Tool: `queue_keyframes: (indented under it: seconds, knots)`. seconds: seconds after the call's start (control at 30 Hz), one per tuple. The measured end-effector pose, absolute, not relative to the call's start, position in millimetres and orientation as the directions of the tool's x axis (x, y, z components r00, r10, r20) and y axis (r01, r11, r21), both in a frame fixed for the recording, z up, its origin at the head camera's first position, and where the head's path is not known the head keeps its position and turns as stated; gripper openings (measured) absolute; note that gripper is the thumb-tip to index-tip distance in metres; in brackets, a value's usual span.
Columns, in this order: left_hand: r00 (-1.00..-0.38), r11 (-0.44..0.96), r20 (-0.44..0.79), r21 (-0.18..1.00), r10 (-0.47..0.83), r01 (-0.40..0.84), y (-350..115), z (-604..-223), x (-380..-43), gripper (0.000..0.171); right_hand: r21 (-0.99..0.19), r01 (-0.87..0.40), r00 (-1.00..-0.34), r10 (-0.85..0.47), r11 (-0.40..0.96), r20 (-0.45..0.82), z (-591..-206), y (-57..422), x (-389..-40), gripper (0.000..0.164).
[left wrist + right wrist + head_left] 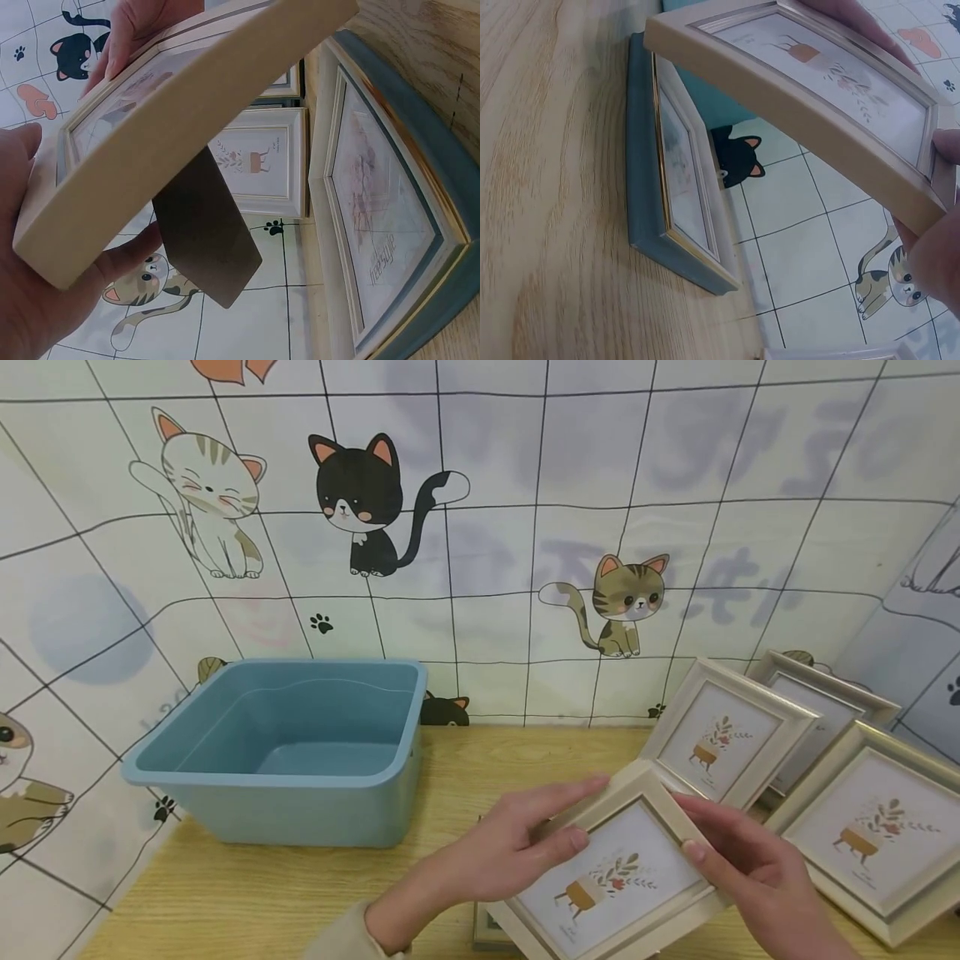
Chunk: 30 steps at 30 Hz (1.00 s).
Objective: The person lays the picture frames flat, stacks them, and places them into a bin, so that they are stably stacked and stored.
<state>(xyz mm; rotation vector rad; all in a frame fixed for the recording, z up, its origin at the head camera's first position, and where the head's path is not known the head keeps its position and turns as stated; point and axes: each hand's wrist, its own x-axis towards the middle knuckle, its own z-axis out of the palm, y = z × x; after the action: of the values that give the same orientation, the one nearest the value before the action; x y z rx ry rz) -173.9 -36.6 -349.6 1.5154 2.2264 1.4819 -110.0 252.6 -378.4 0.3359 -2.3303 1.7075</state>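
Both hands hold a cream picture frame (pixel 611 877), tilted, its picture of a potted plant facing up. My left hand (pixel 502 843) grips the upper left edge, thumb over the front. At the right corner my right hand (pixel 765 881) pinches the border, thumb in front and fingers behind. In the left wrist view a dark stand leg (pixel 210 232) sticks out from the back of the held frame. Below it a second frame, with blue-grey sides (pixel 641 150), lies on the wooden table (pixel 300 893), mostly hidden in the head view.
Several more picture frames stand at the right: a cream one (pixel 723 739), another (pixel 825 697) behind it and a gold-edged one (pixel 873 839) nearer. A blue plastic basin (pixel 315 806) stands on the left. Behind is a wall covering (pixel 495 552) with cartoon cats.
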Motion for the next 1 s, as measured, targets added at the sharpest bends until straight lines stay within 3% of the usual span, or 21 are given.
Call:
queue_keyframes:
  seconds: [0.3,0.53,0.77,1.0]
  knots:
    - [-0.511,0.101,0.286,0.791,0.810,0.603,-40,-350,-176,0.060,-0.897,-0.306,-0.947,-0.010,0.320,0.320,-379,248,-106,0.046]
    - [-0.507,0.135,0.277,0.762,0.816,0.634,-47,-359,-180,0.060,-0.904,-0.266,-0.953,0.049,0.336,0.299,-381,250,-104,0.046]
    - [-0.563,0.092,0.300,0.821,0.770,0.563,-52,-369,-183,0.058,-0.902,-0.284,-0.939,0.096,0.325,0.330,-380,253,-103,0.047]
    - [-0.633,0.048,0.295,0.883,0.716,0.466,-58,-378,-187,0.052,-0.944,-0.261,-0.941,0.167,0.204,0.296,-382,254,-104,0.047]
